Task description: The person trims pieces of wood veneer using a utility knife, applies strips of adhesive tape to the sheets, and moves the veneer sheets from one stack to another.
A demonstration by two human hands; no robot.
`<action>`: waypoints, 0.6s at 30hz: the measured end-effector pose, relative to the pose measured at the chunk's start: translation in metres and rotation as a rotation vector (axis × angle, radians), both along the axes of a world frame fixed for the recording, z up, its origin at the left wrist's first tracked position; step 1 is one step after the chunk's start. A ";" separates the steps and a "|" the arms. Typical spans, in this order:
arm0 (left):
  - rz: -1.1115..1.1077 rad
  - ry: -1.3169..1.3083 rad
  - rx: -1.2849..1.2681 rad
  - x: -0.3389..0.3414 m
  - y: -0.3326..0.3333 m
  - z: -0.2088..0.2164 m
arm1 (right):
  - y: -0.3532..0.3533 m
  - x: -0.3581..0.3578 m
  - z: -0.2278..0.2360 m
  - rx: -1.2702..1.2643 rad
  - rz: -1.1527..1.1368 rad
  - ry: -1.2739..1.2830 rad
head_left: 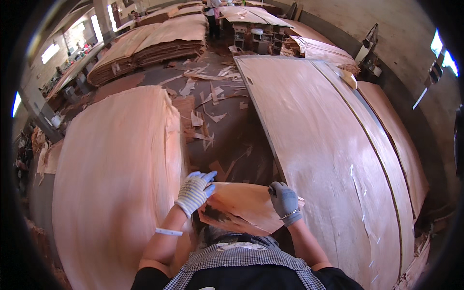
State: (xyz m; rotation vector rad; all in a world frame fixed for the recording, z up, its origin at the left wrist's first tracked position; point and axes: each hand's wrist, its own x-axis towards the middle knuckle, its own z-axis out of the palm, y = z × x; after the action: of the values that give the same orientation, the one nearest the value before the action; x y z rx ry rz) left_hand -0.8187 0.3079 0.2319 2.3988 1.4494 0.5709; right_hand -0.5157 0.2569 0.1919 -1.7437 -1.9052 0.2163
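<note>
A piece of wood veneer (246,202), orange-brown with a dark blackened patch near its left end, is in front of my body between my hands. My right hand (284,202), in a grey glove, is closed on its right end, fingers curled over the edge. At the far left corner is my left hand (195,192), wearing a striped white glove with blue fingertips. Its fingers are stretched out and apart, pointing right along that corner. Where the thumb meets the veneer is hard to see.
A thick veneer stack (113,179) stands close on my left. To my right lies a long veneer-covered table (333,145) with a metal strip along it. Torn veneer scraps (212,96) litter the floor between. Farther back are more stacks (159,41) and a person (212,19).
</note>
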 end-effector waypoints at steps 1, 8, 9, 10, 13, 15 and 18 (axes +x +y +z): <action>-0.030 0.035 -0.017 0.007 0.033 0.005 | 0.022 0.006 0.001 -0.011 -0.032 0.015; -0.442 0.377 0.222 0.073 0.247 -0.012 | 0.163 0.042 -0.024 -0.096 -0.299 0.070; -0.448 0.382 0.199 0.081 0.283 -0.020 | 0.188 0.046 -0.032 -0.079 -0.304 0.073; -0.452 0.426 0.153 0.089 0.318 -0.027 | 0.217 0.050 -0.039 -0.113 -0.327 0.040; -0.403 0.426 0.146 0.107 0.418 -0.045 | 0.304 0.056 -0.061 -0.187 -0.429 -0.040; -0.411 0.506 0.140 0.115 0.486 -0.051 | 0.363 0.060 -0.071 -0.261 -0.439 -0.060; -0.422 0.693 0.202 0.129 0.585 -0.060 | 0.452 0.063 -0.081 -0.295 -0.442 -0.059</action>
State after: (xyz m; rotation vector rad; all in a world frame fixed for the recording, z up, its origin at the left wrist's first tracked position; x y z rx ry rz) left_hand -0.6898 0.8933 0.1717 3.1240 1.0481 -0.2601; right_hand -0.4524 0.7092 0.1106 -2.3396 -1.5316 0.2917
